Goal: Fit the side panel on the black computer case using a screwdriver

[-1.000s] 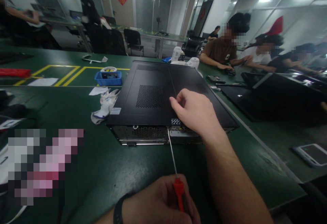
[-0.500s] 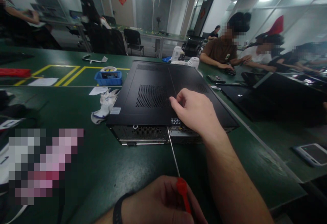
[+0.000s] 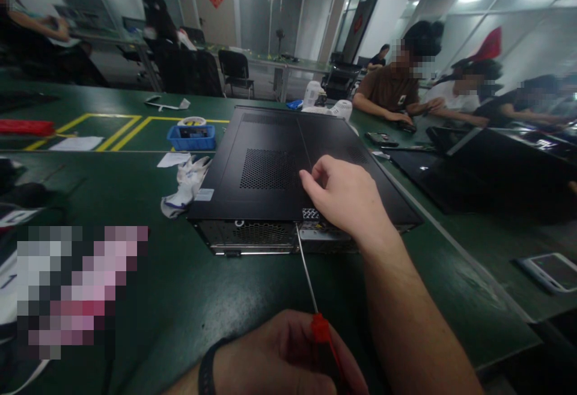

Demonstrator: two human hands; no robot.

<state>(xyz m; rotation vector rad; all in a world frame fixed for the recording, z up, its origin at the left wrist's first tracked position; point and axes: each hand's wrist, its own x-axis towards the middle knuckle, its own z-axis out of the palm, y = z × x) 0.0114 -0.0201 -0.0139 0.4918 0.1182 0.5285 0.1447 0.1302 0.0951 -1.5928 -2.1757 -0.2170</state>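
Note:
A black desktop computer case (image 3: 279, 166) lies flat on the green table (image 3: 135, 275), its rear panel facing me. My right hand (image 3: 347, 199) rests on the case's top near the rear edge, fingers curled against the cover. My left hand (image 3: 279, 359), with a black wristband, is closed around the red handle of a screwdriver (image 3: 315, 299). The thin metal shaft runs up to the rear panel, its tip touching just under the lid's edge.
White work gloves (image 3: 187, 184) lie left of the case, a blue parts bin (image 3: 192, 137) behind them. Black panels (image 3: 487, 172) and a tablet (image 3: 552, 272) are on the right. Several people sit at the far right and back left.
The screwdriver handle has shifted slightly right and lower in my left hand while the tip stays on the rear panel. My right hand has not moved.

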